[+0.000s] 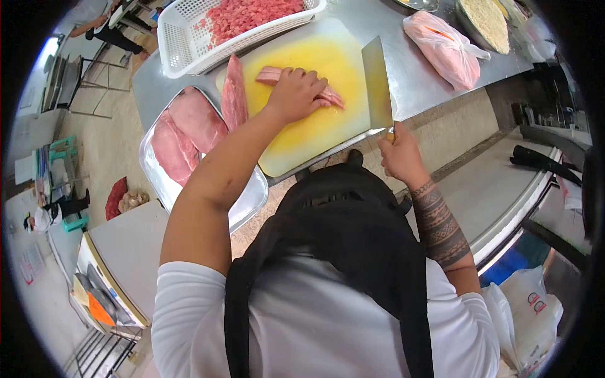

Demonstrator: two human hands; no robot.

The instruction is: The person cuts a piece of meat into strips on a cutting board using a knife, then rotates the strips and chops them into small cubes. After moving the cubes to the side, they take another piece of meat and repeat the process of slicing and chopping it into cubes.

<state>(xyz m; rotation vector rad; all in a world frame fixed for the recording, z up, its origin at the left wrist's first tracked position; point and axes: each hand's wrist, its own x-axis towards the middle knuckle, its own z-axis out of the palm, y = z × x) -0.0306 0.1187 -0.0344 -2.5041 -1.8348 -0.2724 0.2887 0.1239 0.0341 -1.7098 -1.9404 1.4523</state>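
Observation:
My left hand [296, 94] is closed over strips of raw meat [270, 75] lying on a yellow-stained cutting board [343, 44]. The ends of the strips stick out on both sides of the fingers. In my right hand [402, 154] is the handle of a cleaver [378, 82], its broad blade upright over the board's right edge, apart from the meat. A longer piece of raw meat [234, 94] lies at the board's left side. Beside it, a metal tray [252, 195] holds large slabs of meat [195, 120], partly hidden by my left forearm.
A white plastic basket [183, 60] of diced meat [246, 19] stands behind the board. Right of it on the steel table [372, 19] are a bagged pink item [441, 50] and a bowl of pale crumbs [485, 25]. Other people [107, 22] are in the background at left.

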